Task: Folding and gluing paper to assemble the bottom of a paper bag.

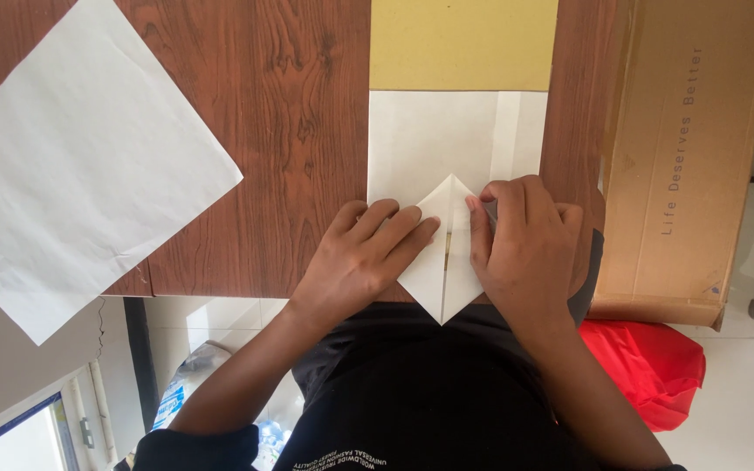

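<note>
**Desk:** What is lying around the hands?

**Operator:** I am looking down on a wooden table [298, 113]. Well off to the outer side of the left hand [361, 259], a large white sheet [80, 157] is lying at an angle, one corner hanging past the table edge. Beyond the fingertips of both hands, a yellow sheet [462, 44] is lying flat, its near edge meeting the white paper [429, 139] spread under the hands. Just outside the right hand [527, 249], a brown cardboard box [682, 157] is resting along the table's side, and something red [647, 366] is sitting on the floor below it. Nothing is crossing between the hands and their work.

**Desk:** And the piece being handled?

**Operator:** The folded paper [444, 262], a white kite shape with points facing away from and toward the body, is lying between the two hands, near the table's front edge. I am seeing the left hand lying flat, fingers stretched and pressing its left flap. The right hand is arching over the right flap, fingers narrow together, the forefinger [480, 235] pressing along the centre crease. Neither hand is gripping; both are pressing the paper down on the table.
</note>
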